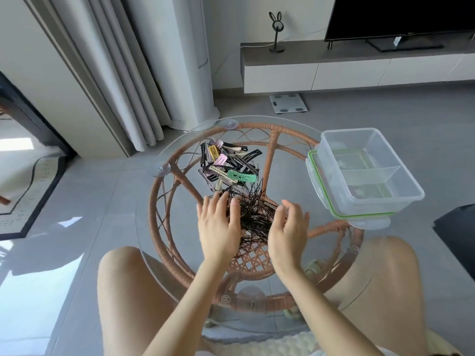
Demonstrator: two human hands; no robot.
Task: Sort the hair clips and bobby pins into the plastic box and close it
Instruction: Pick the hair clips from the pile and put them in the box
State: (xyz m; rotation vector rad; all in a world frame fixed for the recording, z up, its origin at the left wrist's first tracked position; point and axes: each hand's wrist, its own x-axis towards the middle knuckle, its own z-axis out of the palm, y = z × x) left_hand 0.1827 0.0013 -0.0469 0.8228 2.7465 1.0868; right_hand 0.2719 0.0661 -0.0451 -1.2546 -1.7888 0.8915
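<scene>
A heap of black bobby pins (253, 211) lies in the middle of the round glass table (154, 227). Just behind it is a pile of coloured hair clips (227, 165), among them green, pink, yellow and black ones. My left hand (218, 224) rests on the left side of the bobby pins with fingers spread. My right hand (289, 233) curves around their right side, fingers apart. A clear plastic box (370, 173) with a divider stands empty at the table's right edge, on top of its green-rimmed lid (323, 191).
The glass top sits on a woven rattan frame (272, 152). My bare knees flank the table's near side. On the floor beyond are a white scale (288, 103), a curtain, a white column unit and a low TV cabinet.
</scene>
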